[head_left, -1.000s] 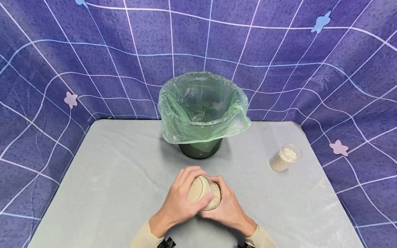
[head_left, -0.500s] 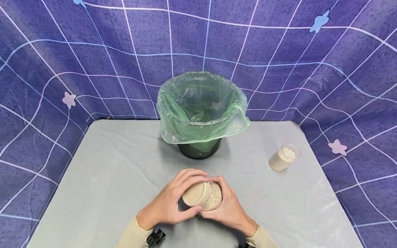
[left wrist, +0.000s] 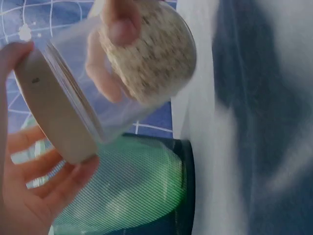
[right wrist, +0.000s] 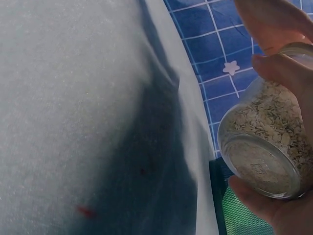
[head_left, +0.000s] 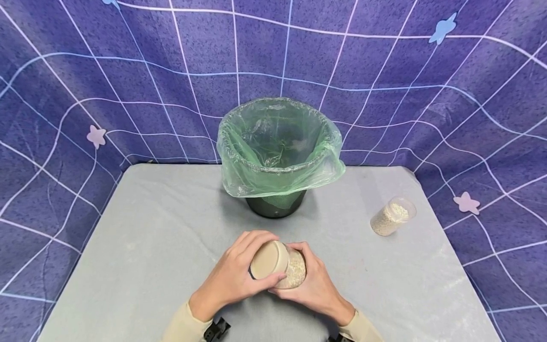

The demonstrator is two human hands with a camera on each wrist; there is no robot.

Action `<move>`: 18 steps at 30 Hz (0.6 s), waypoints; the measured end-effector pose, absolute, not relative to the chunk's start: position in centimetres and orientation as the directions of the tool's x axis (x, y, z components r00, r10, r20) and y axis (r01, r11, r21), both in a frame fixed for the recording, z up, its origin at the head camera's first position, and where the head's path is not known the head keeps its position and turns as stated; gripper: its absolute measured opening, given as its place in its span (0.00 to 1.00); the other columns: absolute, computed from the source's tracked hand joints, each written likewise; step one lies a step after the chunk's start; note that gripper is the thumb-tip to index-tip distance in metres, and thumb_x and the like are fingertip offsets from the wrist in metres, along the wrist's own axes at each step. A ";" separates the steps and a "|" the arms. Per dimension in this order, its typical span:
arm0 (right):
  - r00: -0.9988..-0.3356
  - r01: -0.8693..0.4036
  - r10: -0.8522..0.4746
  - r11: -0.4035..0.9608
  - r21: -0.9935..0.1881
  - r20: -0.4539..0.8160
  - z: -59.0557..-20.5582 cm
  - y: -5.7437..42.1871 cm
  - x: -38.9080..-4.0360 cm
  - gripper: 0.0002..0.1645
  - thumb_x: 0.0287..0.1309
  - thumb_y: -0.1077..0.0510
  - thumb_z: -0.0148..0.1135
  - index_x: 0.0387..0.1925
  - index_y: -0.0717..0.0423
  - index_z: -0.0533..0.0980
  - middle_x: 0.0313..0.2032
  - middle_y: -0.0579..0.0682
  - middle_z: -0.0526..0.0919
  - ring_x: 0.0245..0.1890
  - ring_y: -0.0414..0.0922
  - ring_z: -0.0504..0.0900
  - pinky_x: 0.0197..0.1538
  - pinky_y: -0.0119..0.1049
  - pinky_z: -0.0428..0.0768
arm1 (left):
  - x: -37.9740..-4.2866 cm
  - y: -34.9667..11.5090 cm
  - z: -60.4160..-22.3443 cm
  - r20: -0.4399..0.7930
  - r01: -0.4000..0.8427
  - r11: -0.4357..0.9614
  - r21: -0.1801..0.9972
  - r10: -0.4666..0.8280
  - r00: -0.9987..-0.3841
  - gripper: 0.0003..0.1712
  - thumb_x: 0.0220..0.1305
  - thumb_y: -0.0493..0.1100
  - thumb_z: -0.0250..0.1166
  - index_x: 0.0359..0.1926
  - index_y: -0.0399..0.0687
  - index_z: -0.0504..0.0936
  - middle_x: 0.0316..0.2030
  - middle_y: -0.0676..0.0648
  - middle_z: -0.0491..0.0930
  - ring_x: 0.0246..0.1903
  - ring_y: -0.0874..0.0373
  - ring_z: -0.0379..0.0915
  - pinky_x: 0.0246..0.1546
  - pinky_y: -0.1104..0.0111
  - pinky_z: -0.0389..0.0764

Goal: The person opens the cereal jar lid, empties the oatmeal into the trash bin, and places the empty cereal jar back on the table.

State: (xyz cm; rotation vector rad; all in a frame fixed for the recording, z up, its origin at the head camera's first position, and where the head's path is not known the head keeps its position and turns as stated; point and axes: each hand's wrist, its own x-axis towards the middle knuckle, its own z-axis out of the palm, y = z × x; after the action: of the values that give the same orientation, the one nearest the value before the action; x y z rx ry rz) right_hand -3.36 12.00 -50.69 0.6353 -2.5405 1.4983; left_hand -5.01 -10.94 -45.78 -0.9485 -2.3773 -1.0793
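Observation:
A clear jar (left wrist: 151,54) of pale flakes, like oats, is held tilted above the table in front of me. My right hand (head_left: 318,285) grips it round the body; its flat bottom shows in the right wrist view. At the jar's mouth is a beige lid (head_left: 268,260), and my left hand (head_left: 235,273) holds that lid by its rim, thumb on the near side and fingers on the far side. Ridges of the jar's neck show beside the lid in the left wrist view. The flakes (right wrist: 269,120) lie toward the jar's bottom end.
Behind the hands stands a dark mesh bin (head_left: 275,206) lined with a green bag (head_left: 282,183). A second, clear container (head_left: 391,218) of pale flakes, seemingly lidless, stands on the right of the grey-covered table (head_left: 149,228). Purple gridded cloth (head_left: 171,85) hangs round the back and sides.
My left hand loosened round the lid half a second ago and now holds it closer again, its wrist farther left than at first. The right hand and jar have barely moved.

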 end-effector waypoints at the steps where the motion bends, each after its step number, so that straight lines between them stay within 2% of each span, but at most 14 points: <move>1: -0.904 -0.415 -0.289 0.428 -0.803 0.314 -50.7 12.0 -3.4 0.53 0.37 0.40 0.92 0.64 0.39 0.71 0.55 0.38 0.83 0.50 0.40 0.85 0.52 0.40 0.84 | -4.9 -10.9 -45.8 0.552 0.687 0.501 0.526 0.413 -0.724 0.37 0.60 0.65 0.77 0.65 0.55 0.80 0.59 0.58 0.80 0.54 0.60 0.76 0.56 0.67 0.77; 9: -0.906 -0.416 -0.272 0.449 -0.791 0.323 -50.6 11.9 -3.4 0.54 0.34 0.41 0.93 0.63 0.40 0.72 0.54 0.36 0.83 0.49 0.38 0.84 0.51 0.39 0.84 | -4.4 -10.3 -45.7 0.528 0.594 0.581 0.556 0.305 -0.792 0.35 0.57 0.64 0.79 0.60 0.55 0.82 0.54 0.58 0.82 0.49 0.59 0.78 0.49 0.60 0.82; 14: -0.908 -0.415 -0.263 0.457 -0.787 0.327 -50.7 11.8 -3.4 0.54 0.35 0.42 0.93 0.64 0.41 0.72 0.55 0.37 0.83 0.49 0.38 0.84 0.51 0.39 0.85 | -4.2 -9.8 -45.5 0.507 0.531 0.605 0.594 0.231 -0.830 0.31 0.56 0.62 0.79 0.56 0.56 0.82 0.49 0.59 0.83 0.48 0.59 0.79 0.48 0.58 0.83; 18: -0.905 -0.422 -0.263 0.458 -0.782 0.335 -50.7 11.7 -3.4 0.55 0.35 0.42 0.93 0.64 0.43 0.71 0.55 0.39 0.83 0.49 0.39 0.84 0.50 0.40 0.85 | -4.0 -9.5 -45.2 0.466 0.462 0.635 0.619 0.177 -0.867 0.30 0.56 0.64 0.79 0.54 0.58 0.82 0.46 0.61 0.82 0.48 0.62 0.78 0.47 0.60 0.83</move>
State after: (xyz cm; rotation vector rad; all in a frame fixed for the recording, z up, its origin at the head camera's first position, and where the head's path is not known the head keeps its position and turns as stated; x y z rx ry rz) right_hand -3.41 11.73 -50.68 0.6015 -2.5368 1.4330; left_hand -3.96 -9.52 -45.16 -0.5092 -2.4954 -1.0923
